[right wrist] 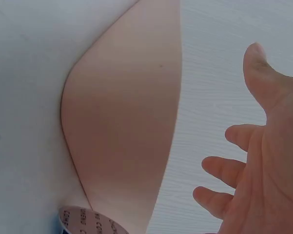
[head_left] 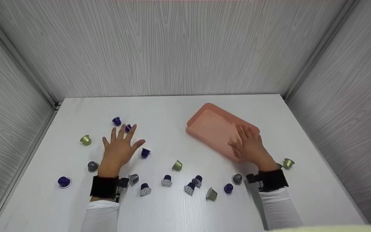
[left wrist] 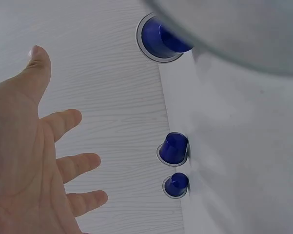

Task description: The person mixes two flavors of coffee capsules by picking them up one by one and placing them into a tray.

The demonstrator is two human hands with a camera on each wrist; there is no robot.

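My left hand (head_left: 118, 153) hovers over the left side of the table, fingers spread and holding nothing. Close to its fingertips are two blue coffee capsules, one (head_left: 117, 121) just beyond them and another (head_left: 128, 128) partly hidden. A dark blue capsule (head_left: 145, 153) lies beside the thumb; in the left wrist view several blue capsules (left wrist: 173, 148) stand beyond the fingers. My right hand (head_left: 251, 148), fingers also spread, is over the right end of a pink tray (head_left: 214, 129) and covers part of it. The tray's side (right wrist: 122, 107) fills the middle of the right wrist view.
Green, grey and blue capsules lie scattered across the white table, among them a green one (head_left: 177, 165) in the middle, a grey one (head_left: 93, 166) at left and a green one (head_left: 288, 163) at right. Grey wood-grain panels (head_left: 172, 48) enclose the back and sides.
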